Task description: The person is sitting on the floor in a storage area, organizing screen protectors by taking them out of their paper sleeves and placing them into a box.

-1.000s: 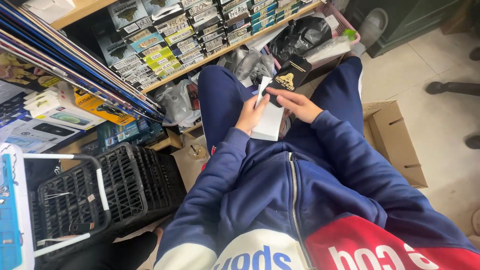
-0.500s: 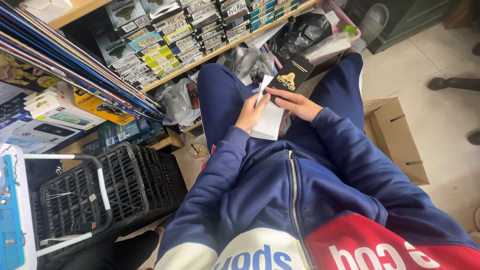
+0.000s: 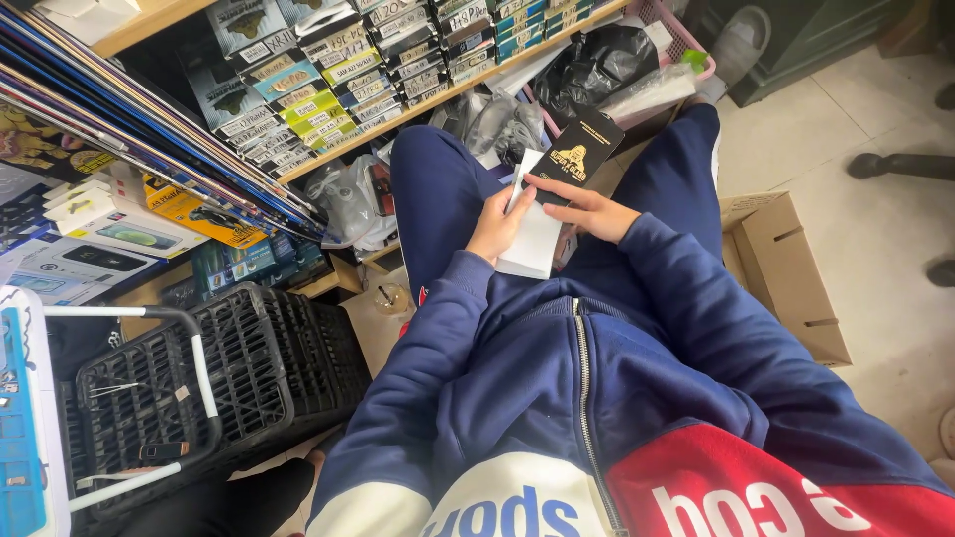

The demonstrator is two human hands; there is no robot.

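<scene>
Over the lap, a white sleeve (image 3: 532,239) is held in the left hand (image 3: 494,224)'s grip while a black packet (image 3: 580,156), pinched by the right hand (image 3: 589,210), seems mid-insertion; careful alignment is needed next.

A flat white packet (image 3: 532,239) was held upright over the lap, slightly tilted, its lower edge near the thigh and a thin white flap at its top standing up. A small black box (image 3: 581,156) with a gold emblem on its face stood just behind it, tilted, its upper corner pointing toward the shelf.
</scene>
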